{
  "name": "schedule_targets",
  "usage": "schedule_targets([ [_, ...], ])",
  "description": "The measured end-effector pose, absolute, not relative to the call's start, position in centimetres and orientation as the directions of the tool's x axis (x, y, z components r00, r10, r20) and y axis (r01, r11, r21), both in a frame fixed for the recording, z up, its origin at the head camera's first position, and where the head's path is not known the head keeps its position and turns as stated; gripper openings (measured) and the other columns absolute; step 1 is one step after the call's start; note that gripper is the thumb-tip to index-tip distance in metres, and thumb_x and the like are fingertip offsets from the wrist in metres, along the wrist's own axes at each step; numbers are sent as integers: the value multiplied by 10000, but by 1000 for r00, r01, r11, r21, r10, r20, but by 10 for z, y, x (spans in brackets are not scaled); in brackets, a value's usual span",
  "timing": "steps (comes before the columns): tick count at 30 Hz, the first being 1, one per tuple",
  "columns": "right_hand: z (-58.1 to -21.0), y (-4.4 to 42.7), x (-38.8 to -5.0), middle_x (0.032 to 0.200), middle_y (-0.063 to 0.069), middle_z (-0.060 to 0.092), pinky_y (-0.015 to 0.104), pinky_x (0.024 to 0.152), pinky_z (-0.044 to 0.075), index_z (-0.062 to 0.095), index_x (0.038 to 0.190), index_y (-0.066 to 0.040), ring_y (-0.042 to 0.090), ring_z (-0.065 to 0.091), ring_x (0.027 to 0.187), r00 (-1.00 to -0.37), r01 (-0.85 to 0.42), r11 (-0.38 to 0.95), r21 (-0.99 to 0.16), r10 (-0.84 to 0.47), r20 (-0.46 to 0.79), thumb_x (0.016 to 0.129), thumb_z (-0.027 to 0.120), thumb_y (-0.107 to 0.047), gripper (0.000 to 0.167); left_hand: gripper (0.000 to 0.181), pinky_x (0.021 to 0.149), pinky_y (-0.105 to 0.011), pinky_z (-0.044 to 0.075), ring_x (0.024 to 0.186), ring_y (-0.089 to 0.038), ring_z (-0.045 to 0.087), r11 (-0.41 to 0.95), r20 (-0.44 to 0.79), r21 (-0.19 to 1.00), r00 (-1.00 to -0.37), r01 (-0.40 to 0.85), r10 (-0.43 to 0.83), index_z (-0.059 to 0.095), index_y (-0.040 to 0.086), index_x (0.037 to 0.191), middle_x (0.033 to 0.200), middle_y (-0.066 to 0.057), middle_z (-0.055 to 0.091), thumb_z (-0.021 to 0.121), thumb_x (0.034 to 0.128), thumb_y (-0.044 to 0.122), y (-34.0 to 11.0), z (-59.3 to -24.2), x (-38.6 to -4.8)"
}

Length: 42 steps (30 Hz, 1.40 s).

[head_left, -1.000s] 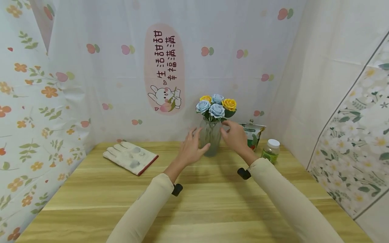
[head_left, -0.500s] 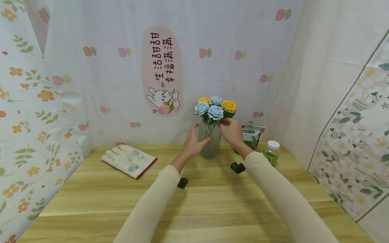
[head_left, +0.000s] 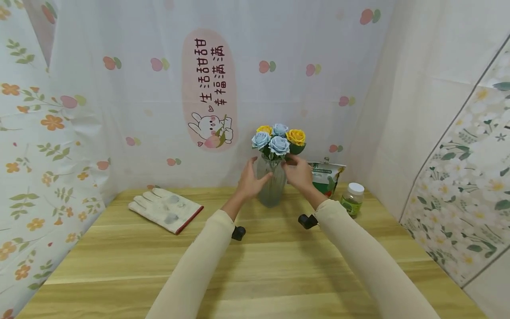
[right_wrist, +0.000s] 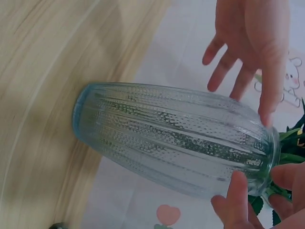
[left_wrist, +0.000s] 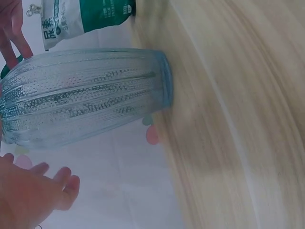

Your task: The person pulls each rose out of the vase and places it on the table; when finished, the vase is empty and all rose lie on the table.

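Observation:
A ribbed clear glass vase (head_left: 271,188) stands upright on the wooden table with blue roses (head_left: 279,145) and yellow roses (head_left: 296,137) in it. My left hand (head_left: 249,180) is at its left side; in the right wrist view the thumb touches the neck while the other fingers spread, fairly straight, beside the glass. My right hand (head_left: 299,173) has its fingers bent about the rim on the right, under a yellow rose. Green leaves (right_wrist: 288,157) show at the mouth, close to the right hand's fingertips. The roses lie outside the left wrist view.
Right of the vase stand a green and white pouch (head_left: 326,177) with a clip on top and a white-lidded jar (head_left: 352,200). A pale work glove (head_left: 166,209) with a red cuff lies at the left. A printed curtain (head_left: 155,115) hangs behind the table.
Both hands have moved in towards the vase's neck, and the left thumb has come onto the glass. The vase and roses keep their place; the head view has shifted slightly.

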State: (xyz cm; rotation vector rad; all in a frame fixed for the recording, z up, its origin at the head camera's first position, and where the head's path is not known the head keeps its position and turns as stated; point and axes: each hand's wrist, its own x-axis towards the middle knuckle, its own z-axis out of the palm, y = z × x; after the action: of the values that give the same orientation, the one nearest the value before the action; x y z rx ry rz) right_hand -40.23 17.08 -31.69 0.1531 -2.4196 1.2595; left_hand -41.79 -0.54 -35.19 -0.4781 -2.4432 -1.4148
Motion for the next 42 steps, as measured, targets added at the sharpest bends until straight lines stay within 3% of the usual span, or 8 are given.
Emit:
schedule_targets([
  [2,-317,167,-401,1199,126,680,395,595,559,567,1406,-150,261,673,589,-921,-275,549,-789,86,381,979,594,-288,450,807,1128,-517,287,1435,-337,313,454,390,788,-908,415,152,233,70,1543,1563,-186,321,668,942,385,-6,-352,-420],
  [4,-316,163,-400,1197,131,676,383,567,560,562,1411,-154,189,625,507,-926,-280,532,-799,70,371,977,599,-282,454,796,1127,-532,274,1431,-336,321,452,384,794,-912,405,143,243,81,1541,1558,-180,337,661,941,395,-8,-352,-420],
  [10,-311,157,-397,1154,147,686,369,537,562,570,1402,-141,180,608,480,-928,-295,523,-800,43,371,982,595,-279,443,724,999,-629,244,1344,-400,376,519,383,777,-922,356,59,338,141,1493,1473,-151,448,647,918,453,-11,-351,-416],
  [17,-312,157,-398,1141,172,687,348,514,544,612,1365,-107,366,662,590,-908,-304,503,-809,105,407,986,587,-279,416,719,936,-595,273,1266,-389,381,537,385,774,-923,337,23,377,169,1458,1419,-139,483,657,898,522,-8,-348,-413],
  [32,-312,150,-405,1194,137,636,344,674,569,699,1192,-48,285,633,1000,-934,-237,355,-904,173,313,993,593,-203,273,831,1101,-599,253,1396,-404,325,461,420,790,-905,404,72,318,62,1512,1507,-204,397,728,879,411,-8,-351,-420],
  [35,-312,150,-406,1062,126,640,292,605,545,689,1175,-48,308,647,902,-917,-279,330,-902,187,352,997,595,-210,258,858,1097,-619,225,1399,-409,307,455,419,796,-906,398,60,305,56,1518,1515,-209,378,725,874,436,-7,-355,-422],
  [39,-312,152,-406,816,81,571,245,515,509,680,1170,-54,247,607,608,-875,-367,309,-877,206,439,1003,595,-232,258,862,1072,-629,206,1388,-404,321,466,438,786,-898,407,46,310,58,1510,1511,-204,385,721,867,459,-5,-360,-425],
  [42,-312,153,-406,827,77,577,248,503,512,679,1170,-62,227,588,570,-856,-405,295,-865,212,472,1008,588,-234,253,865,1032,-614,200,1367,-387,342,496,445,765,-894,410,52,292,64,1516,1501,-194,399,707,873,470,-4,-360,-426],
])
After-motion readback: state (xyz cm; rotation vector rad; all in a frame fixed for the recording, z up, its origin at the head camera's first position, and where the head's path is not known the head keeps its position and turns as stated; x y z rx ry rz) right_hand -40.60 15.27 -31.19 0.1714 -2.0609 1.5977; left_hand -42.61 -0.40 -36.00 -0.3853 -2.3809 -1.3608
